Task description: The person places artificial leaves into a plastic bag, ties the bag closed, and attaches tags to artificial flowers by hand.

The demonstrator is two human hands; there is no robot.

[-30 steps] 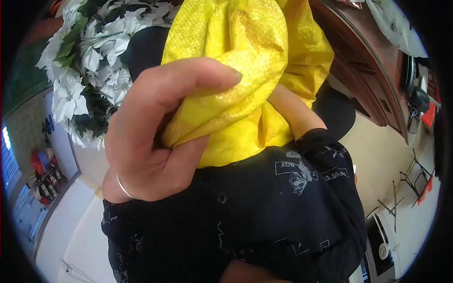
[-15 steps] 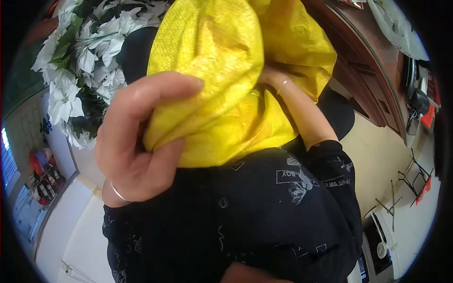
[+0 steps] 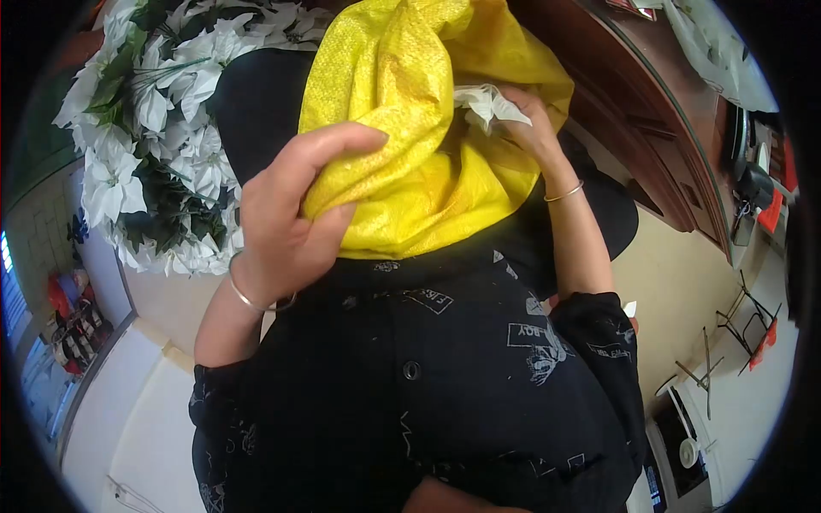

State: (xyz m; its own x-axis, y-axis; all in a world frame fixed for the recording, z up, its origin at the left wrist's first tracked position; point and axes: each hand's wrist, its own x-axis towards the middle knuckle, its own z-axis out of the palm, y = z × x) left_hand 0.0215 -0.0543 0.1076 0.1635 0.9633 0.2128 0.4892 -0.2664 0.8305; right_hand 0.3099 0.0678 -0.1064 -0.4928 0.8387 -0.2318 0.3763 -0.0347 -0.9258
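A yellow woven sack [image 3: 380, 94] lies gathered over my lap, its mouth turned toward me. My left hand [image 3: 295, 192] pinches the sack's folded rim between thumb and fingers. At the mouth's right side, my right hand [image 3: 535, 128] is closed on a white artificial flower [image 3: 487, 104], its crumpled petals showing at the opening. Part of this hand's fingers and the lower end of the flower are hidden. Whatever else lies inside the sack cannot be seen.
A big bunch of white artificial poinsettias [image 3: 115, 179] with dark green leaves stands at the left. A brown wooden cabinet [image 3: 658, 120] with a glass-edged top is on the right. Folding metal stands [image 3: 710, 372] are on the floor farther right.
My right hand has come up out of the sack's mouth, and the white flower now shows in it. My left hand, still gripping the rim, has shifted right and away from me.
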